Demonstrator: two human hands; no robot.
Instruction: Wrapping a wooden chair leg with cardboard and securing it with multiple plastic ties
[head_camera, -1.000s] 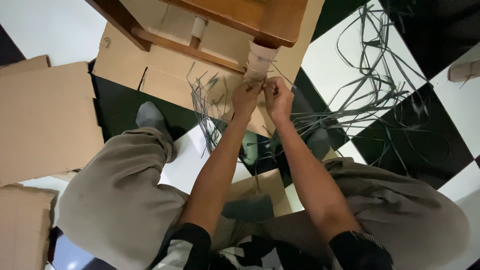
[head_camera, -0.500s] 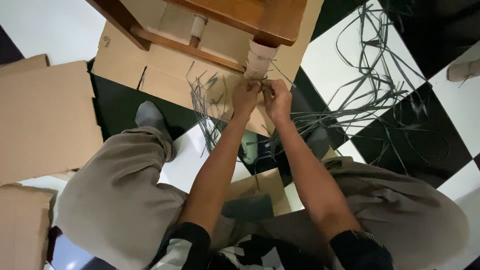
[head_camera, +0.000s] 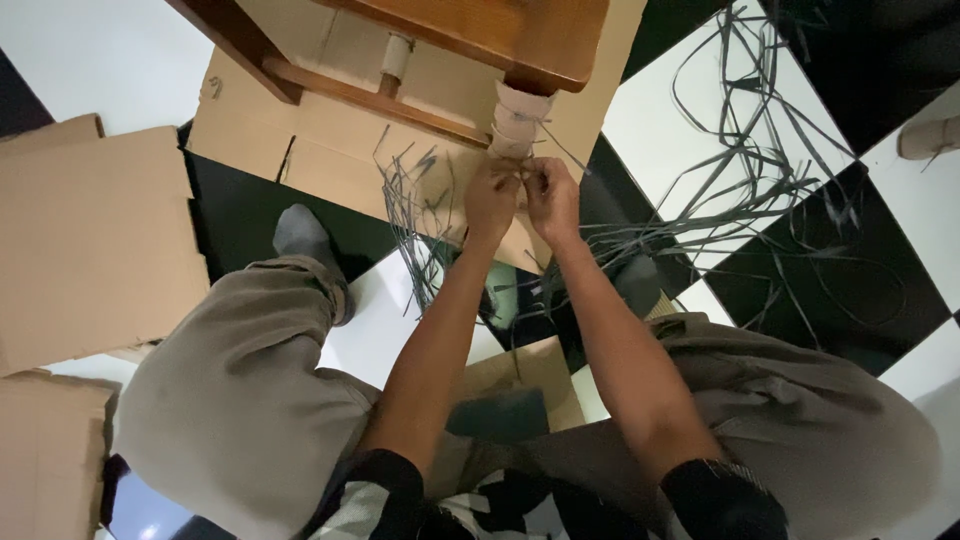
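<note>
Both hands meet just below a wooden furniture leg (head_camera: 518, 122) that is wrapped in pale cardboard sleeves and stands under a brown wooden seat or tabletop (head_camera: 500, 35) at the far middle of the scene. The left hand (head_camera: 492, 197) is curled with its fingertips pinched at a thin grey strap (head_camera: 540, 128) at the base of that wrapped leg; the right hand (head_camera: 553, 198), touching the left, pinches the same spot from the other side (the strap end between the fingers is too small to make out clearly). A bundle of loose grey strap pieces (head_camera: 415, 215) lies on the floor just left of the hands, and a larger tangle of grey straps (head_camera: 745, 170) spreads over the black-and-white chequered floor (head_camera: 650, 120) to the right. Flattened cardboard sheets (head_camera: 90, 240) lie at the left, and more cardboard (head_camera: 330, 140) sits under the furniture. The person's knees in beige trousers (head_camera: 240, 400) frame the near part of the view, with a grey sock (head_camera: 300, 232) showing at left.
</note>
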